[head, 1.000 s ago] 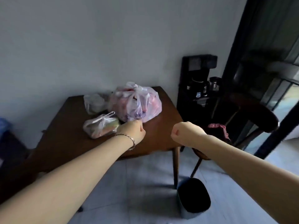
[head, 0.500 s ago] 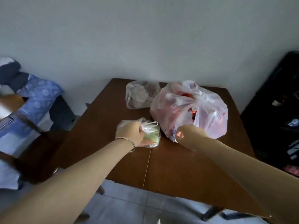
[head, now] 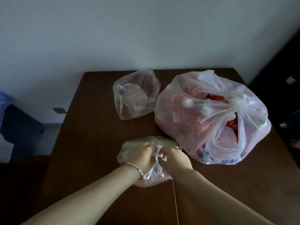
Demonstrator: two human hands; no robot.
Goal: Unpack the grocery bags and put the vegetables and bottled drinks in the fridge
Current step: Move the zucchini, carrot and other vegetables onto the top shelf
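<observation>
Fingers [head: 150, 152] of the left hand [head: 142, 157] and right hand [head: 174, 159] were curled close together, pinching the bunched top of a small plastic bag [head: 154, 179] with something pale green inside, on a brown table [head: 90, 143]. Just right of the fingers sat a large knotted bag [head: 211, 120] holding red packets; its blue printing was too blurred to read. Beyond the fingers lay a clear bag [head: 136, 95].

Our two bare forearms converge on the small bag [head: 129, 146]. Our left hand [head: 142, 157], a bracelet [head: 136, 170] at its wrist, and our right hand [head: 175, 159] meet atop that bag, fingers [head: 151, 160] curled, pinching its gathered plastic.
</observation>
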